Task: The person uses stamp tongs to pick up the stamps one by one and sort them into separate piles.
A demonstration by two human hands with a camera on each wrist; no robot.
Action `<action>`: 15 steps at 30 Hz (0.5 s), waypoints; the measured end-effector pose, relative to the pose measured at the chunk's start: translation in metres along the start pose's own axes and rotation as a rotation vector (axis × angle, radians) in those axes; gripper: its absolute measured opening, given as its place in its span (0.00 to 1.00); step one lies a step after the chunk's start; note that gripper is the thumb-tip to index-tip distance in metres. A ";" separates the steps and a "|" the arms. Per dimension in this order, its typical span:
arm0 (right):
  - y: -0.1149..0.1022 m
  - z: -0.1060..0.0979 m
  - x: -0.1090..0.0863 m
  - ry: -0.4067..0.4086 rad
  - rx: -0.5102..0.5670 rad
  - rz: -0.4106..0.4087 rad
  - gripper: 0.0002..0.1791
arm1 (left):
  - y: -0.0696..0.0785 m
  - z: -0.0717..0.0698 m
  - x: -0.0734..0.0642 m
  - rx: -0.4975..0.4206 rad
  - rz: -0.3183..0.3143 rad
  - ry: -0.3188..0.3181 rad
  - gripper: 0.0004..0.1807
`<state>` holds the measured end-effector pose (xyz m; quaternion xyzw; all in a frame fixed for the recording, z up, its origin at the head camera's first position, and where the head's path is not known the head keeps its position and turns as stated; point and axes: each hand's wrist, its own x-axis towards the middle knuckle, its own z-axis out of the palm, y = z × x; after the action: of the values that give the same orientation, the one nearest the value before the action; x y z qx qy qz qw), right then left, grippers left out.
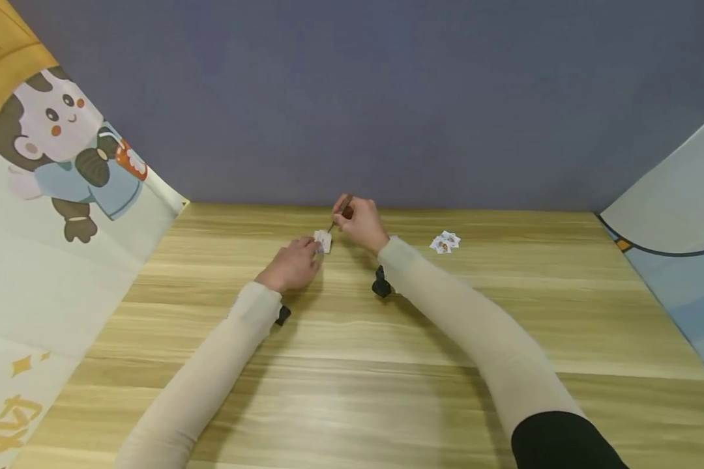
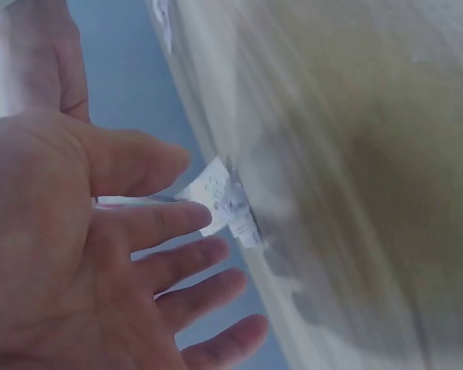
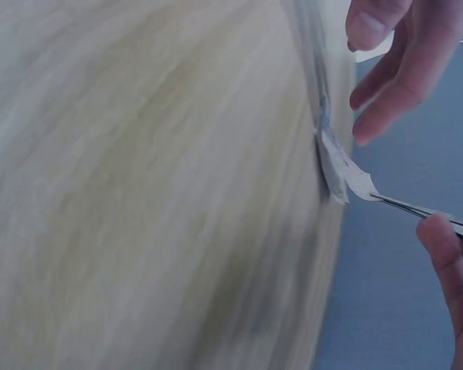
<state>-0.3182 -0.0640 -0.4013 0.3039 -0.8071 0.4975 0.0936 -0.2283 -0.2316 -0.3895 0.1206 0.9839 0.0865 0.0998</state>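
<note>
Right hand [image 1: 360, 223]: pinching slim metal tweezers [image 3: 405, 205] between thumb and fingers, near the back edge of the wood-grain table [image 1: 328, 365]. Tweezers slanted; tips at the edge of a small white sheet [image 3: 355, 179], raised and curved up from a small pile [image 1: 324, 241] of pale sheets on the tabletop. Faint print on the paper in the left wrist view; too blurred to read.

Left hand [image 1: 293, 266]: relaxed and unclenched, fingers loosely extended and slightly spread. Fingertips at the left side of the pile; unable to tell whether touching the paper.

To the right, well apart from the pile: overlapping cluster [image 1: 446, 242] of white pieces with small coloured pictures, lying on the table. Between the two, a white scrap [image 1: 394, 237], mostly hidden behind the right wrist.

At each wrist, a small black device [image 1: 381, 284]. On both arms, cream sleeves [image 1: 457, 306]; black fabric [image 1: 563, 443] higher up on the right. Behind the table, plain grey-blue wall [image 1: 358, 104]. To the left, white panel with printed cartoon figure [image 1: 82, 150].
</note>
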 end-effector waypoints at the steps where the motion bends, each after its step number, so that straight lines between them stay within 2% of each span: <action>1: 0.001 0.002 0.000 -0.007 0.002 -0.001 0.02 | 0.001 0.001 0.001 0.007 0.006 -0.005 0.26; 4: 0.004 0.007 0.001 -0.020 0.004 0.012 0.03 | 0.004 0.003 0.001 0.031 0.011 -0.028 0.25; 9: 0.006 0.012 0.002 -0.027 -0.051 0.042 0.05 | 0.006 0.005 0.001 0.062 0.000 -0.058 0.25; 15: 0.007 0.015 0.004 -0.030 -0.115 0.074 0.06 | 0.005 0.005 0.003 0.066 -0.010 -0.065 0.25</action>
<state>-0.3230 -0.0762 -0.4123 0.2754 -0.8462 0.4490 0.0805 -0.2286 -0.2251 -0.3942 0.1214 0.9831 0.0496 0.1280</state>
